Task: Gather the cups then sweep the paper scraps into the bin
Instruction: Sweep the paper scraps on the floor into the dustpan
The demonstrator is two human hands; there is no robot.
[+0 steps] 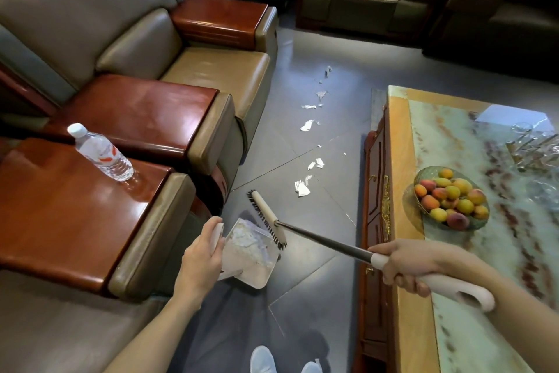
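— Where do you have the hands?

— I have the left hand (202,254) wrapped round the white handle of the pale plastic dustpan (257,265). The pan tilts just to the right of that hand, with crumpled white paper in it. The right hand (405,265) is clamped on the cream grip of the dark-shafted sweeping brush (266,214).

— And the brush head?

— It's ahead and to the left of the right hand. Its black bristles touch the dustpan's far edge, just beyond the left hand.

— The scraps?

— The torn white paper scraps (302,189) lie in a loose trail on the grey tiled floor (317,277), beyond both hands. The nearest is just past the brush head, apart from it.

— Cups?

— Clear glass cups (535,149) stand blurred on the marble-topped wooden table (447,130), beyond the right hand and to its right.
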